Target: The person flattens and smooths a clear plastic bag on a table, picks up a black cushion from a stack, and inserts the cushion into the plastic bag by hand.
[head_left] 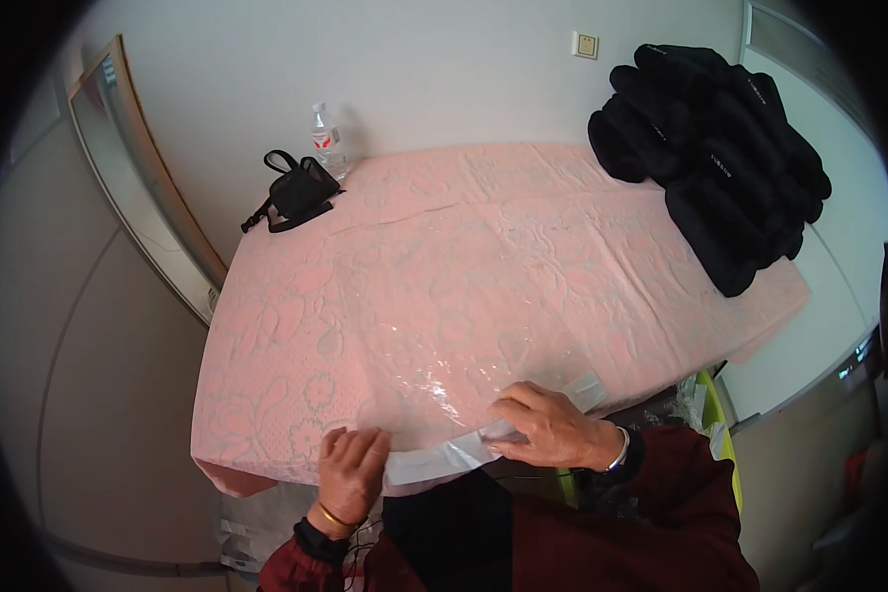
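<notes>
A clear plastic bag lies flat on the pink tablecloth, glinting where its film catches light. Along its near edge runs a whitish strip, which slants up to the right. At the left end of this strip is my left hand, fingers bent together over the bag's corner; its thumb is hidden. My right hand is closed on the strip further right, with thumb and fingers pinched together. The strip's far right end shows beyond the knuckles.
The pink lace tablecloth covers the table. At the back left stand a water bottle and a black strapped pouch. Stacked black padded items fill the back right. A yellow-green container with plastic is below the right edge.
</notes>
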Demonstrator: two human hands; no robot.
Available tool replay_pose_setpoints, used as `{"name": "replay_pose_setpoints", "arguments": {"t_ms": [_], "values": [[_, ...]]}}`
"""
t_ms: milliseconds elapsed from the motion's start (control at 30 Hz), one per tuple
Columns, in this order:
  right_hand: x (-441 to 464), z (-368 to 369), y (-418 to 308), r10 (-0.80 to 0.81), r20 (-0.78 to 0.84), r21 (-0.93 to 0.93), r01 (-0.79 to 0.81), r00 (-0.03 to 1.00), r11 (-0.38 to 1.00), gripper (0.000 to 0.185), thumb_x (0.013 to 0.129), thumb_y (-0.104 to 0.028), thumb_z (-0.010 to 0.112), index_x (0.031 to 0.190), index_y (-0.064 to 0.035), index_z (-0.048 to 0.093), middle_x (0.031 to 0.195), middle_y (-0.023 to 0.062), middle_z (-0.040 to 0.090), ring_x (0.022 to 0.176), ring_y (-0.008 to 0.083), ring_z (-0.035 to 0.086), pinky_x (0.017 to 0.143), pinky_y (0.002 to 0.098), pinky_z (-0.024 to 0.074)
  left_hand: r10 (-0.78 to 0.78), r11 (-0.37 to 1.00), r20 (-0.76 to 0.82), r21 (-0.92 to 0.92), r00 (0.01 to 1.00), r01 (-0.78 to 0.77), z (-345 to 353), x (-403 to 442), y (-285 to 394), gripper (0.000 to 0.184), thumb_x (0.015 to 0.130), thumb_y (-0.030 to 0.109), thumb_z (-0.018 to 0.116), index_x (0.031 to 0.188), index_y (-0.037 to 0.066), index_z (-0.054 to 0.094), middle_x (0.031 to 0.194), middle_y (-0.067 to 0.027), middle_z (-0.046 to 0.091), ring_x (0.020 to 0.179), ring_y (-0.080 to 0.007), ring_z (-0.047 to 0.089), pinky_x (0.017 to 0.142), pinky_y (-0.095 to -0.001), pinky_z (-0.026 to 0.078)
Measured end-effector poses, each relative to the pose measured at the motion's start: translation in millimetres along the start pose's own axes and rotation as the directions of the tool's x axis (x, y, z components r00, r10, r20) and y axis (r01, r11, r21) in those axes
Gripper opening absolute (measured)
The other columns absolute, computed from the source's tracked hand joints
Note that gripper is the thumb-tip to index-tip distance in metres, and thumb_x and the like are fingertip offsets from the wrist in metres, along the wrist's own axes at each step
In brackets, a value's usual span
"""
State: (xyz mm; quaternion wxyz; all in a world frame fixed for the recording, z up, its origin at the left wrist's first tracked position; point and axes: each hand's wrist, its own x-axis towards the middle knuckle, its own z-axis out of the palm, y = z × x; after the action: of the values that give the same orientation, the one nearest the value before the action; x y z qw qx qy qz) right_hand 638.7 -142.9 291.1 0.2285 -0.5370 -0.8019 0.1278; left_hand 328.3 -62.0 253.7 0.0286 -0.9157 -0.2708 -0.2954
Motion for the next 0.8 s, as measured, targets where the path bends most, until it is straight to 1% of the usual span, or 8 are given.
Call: {"name": "replay_pose_setpoints", "arguments": {"t_ms": [67, 200, 333, 467, 533, 600, 733, 800], "values": [[1, 3, -3, -0.232, -0.181, -0.134, 0.209, 0.956, 0.969, 0.052, 0.079, -0.024, 0.081, 0.12, -0.0008, 0.058, 0.122, 0.0184, 0.056, 0.113, 0.0373, 0.057, 0.097, 0.0458, 0.0464, -0.074, 0.997, -0.053, 0.029, 0.996, 0.075, -13, -7, -11, 0.034, 0.074, 0.003, 0.065, 0.108, 0.004, 0.068, 0.106, -0.0112, 0.068, 0.103, -0.0314, 0.064, 0.093, -0.0443, 0.048], [1, 30, -4, -0.229, -0.058, -0.027, 0.228, 0.972, 0.973, 0.061, 0.079, -0.021, 0.079, 0.129, 0.0017, 0.053, 0.137, 0.0184, 0.045, 0.131, 0.0357, 0.043, 0.109, 0.0466, 0.0374, -0.139, 0.984, 0.021, 0.118, 0.99, 0.135, -26, -18, -28, 0.032, 0.076, 0.003, 0.064, 0.107, 0.001, 0.068, 0.108, -0.0123, 0.069, 0.102, -0.0333, 0.064, 0.092, -0.0438, 0.049], [12, 32, -9, -0.257, -0.198, -0.007, 0.261, 0.946, 0.965, 0.063, 0.079, -0.022, 0.079, 0.13, 0.0029, 0.051, 0.136, 0.0199, 0.046, 0.131, 0.0372, 0.044, 0.109, 0.0497, 0.0375, -0.183, 0.969, 0.084, 0.185, 0.98, 0.165, -39, -31, -41, 0.03, 0.08, 0.005, 0.062, 0.109, 0.0, 0.069, 0.111, -0.0153, 0.068, 0.107, -0.0356, 0.064, 0.095, -0.0448, 0.049], [16, 37, 5, -0.155, -0.189, -0.128, 0.133, 0.97, 0.983, 0.065, 0.079, -0.027, 0.079, 0.13, 0.0043, 0.052, 0.144, 0.0208, 0.044, 0.138, 0.0397, 0.041, 0.114, 0.0495, 0.0349, -0.24, 0.97, -0.034, 0.02, 0.97, 0.241, -43, -8, -17, 0.03, 0.085, 0.01, 0.064, 0.114, 0.001, 0.069, 0.118, -0.0176, 0.066, 0.113, -0.0374, 0.062, 0.101, -0.0461, 0.048], [23, 43, -6, -0.178, -0.155, -0.119, 0.161, 0.972, 0.98, 0.07, 0.08, -0.031, 0.078, 0.133, 0.0053, 0.05, 0.146, 0.0218, 0.043, 0.14, 0.0394, 0.039, 0.115, 0.0503, 0.033, -0.168, 0.98, 0.075, -0.095, 0.983, 0.175, -26, 23, 13, 0.057, 0.081, 0.02, 0.074, 0.13, -0.003, 0.058, 0.133, -0.0212, 0.058, 0.126, -0.0408, 0.055, 0.112, -0.0518, 0.039], [28, 50, -18, -0.209, -0.107, -0.126, 0.195, 0.972, 0.973, 0.079, 0.082, -0.04, 0.076, 0.138, 0.0074, 0.047, 0.15, 0.0238, 0.04, 0.145, 0.0387, 0.034, 0.118, 0.0521, 0.0293, -0.016, 0.983, 0.153, -0.179, 0.988, 0.043, 2, 48, 37, 0.087, 0.08, 0.047, 0.075, 0.14, -0.009, 0.046, 0.147, -0.0265, 0.046, 0.137, -0.0432, 0.045, 0.115, -0.0545, 0.033], [25, 60, 6, -0.154, -0.042, -0.279, 0.137, 0.987, 0.951, 0.091, 0.081, -0.047, 0.075, 0.144, 0.0087, 0.04, 0.157, 0.0249, 0.033, 0.15, 0.0379, 0.028, 0.121, 0.0518, 0.0235, 0.024, 0.99, 0.264, -0.14, 0.964, 0.014, 40, 51, 25, 0.107, 0.077, 0.066, 0.067, 0.145, -0.011, 0.037, 0.153, -0.0285, 0.038, 0.144, -0.0438, 0.036, 0.117, -0.0555, 0.029], [17, 42, 19, -0.099, -0.015, -0.28, 0.09, 0.995, 0.956, 0.096, 0.08, -0.049, 0.075, 0.146, 0.0089, 0.038, 0.158, 0.025, 0.032, 0.15, 0.0375, 0.028, 0.122, 0.0512, 0.0224, 0.0, 0.997, 0.289, -0.069, 0.957, 0.021, 38, 48, 15, 0.11, 0.076, 0.069, 0.066, 0.146, -0.011, 0.036, 0.154, -0.0287, 0.037, 0.144, -0.0438, 0.036, 0.118, -0.0555, 0.028]]}}
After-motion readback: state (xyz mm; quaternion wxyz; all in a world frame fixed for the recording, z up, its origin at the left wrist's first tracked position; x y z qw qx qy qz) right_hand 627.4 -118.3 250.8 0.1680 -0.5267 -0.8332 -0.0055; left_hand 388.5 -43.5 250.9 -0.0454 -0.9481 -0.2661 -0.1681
